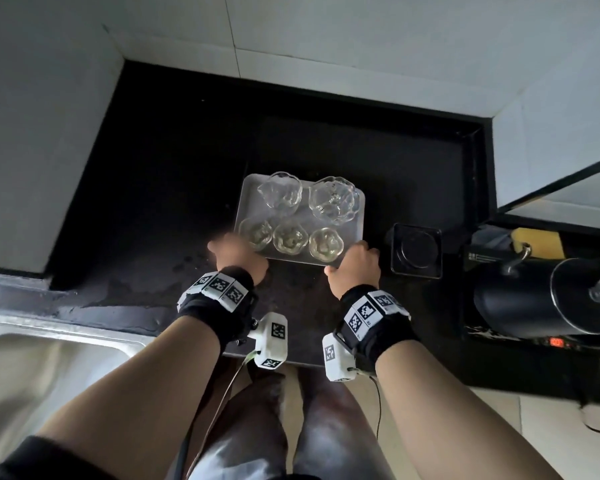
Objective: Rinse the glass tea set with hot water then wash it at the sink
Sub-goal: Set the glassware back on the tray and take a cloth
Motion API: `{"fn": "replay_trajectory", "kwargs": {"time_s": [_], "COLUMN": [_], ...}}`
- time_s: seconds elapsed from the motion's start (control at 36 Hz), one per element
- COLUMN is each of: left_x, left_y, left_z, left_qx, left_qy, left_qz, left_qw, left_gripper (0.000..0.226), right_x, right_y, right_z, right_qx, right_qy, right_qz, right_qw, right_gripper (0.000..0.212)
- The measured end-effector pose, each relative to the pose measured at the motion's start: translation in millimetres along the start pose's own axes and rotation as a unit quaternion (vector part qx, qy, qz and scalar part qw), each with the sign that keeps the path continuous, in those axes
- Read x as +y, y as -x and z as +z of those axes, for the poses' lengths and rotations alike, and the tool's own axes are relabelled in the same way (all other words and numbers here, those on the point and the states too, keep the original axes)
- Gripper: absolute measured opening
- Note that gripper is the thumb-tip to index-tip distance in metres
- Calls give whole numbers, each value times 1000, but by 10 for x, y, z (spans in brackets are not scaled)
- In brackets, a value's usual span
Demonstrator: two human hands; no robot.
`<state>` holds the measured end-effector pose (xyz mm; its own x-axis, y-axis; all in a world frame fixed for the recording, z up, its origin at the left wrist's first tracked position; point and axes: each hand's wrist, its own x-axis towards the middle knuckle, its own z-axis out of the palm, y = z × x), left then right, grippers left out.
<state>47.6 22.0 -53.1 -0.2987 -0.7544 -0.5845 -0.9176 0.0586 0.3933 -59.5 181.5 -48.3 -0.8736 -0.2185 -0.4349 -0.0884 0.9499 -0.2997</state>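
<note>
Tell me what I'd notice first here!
A tray of clear glass cups shines on the dark counter. A hand is at each near corner: the left hand blurred, the right hand gripping the edge. A black kettle is at the far right.

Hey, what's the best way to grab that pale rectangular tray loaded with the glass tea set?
Grip the pale rectangular tray by its low rim at both near corners, coming from the front. It is shallow and carries five loose glass pieces, so two spread hands should keep it level. The right hand curls over the near right corner; the left hand is blurred by the other.
</note>
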Motion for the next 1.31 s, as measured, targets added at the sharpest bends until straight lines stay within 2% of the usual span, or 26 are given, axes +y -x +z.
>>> {"fn": "replay_trajectory", "kwargs": {"time_s": [0.08, 0.25, 0.53, 0.86, 1.31], "left_x": [75, 341, 773, 1090, 1350], "left_y": [114, 394, 538, 256, -111], "left_z": [-26, -147, -181, -305, -472], "left_qx": [20, 43, 62, 87, 89], "left_qy": [21, 45, 22, 27, 36], "left_qz": [24, 54, 103, 109, 132], "left_qw": [999, 997, 993, 990, 987], "left_gripper": [44, 49, 51, 57, 44], "right_x": [44, 116, 168, -137, -481], "right_y": [40, 45, -206, -732, -1215], "right_z": [-156, -476, -826, -889, -1078], "right_qx": [15, 37, 45, 36, 42], "right_qy": [-12, -40, -68, -84, -61], "right_qz": [-6, -11, -1, 4, -11], "right_qw": [1000, 998, 997, 996, 997], "right_gripper": [60, 59, 65, 67, 59]}}
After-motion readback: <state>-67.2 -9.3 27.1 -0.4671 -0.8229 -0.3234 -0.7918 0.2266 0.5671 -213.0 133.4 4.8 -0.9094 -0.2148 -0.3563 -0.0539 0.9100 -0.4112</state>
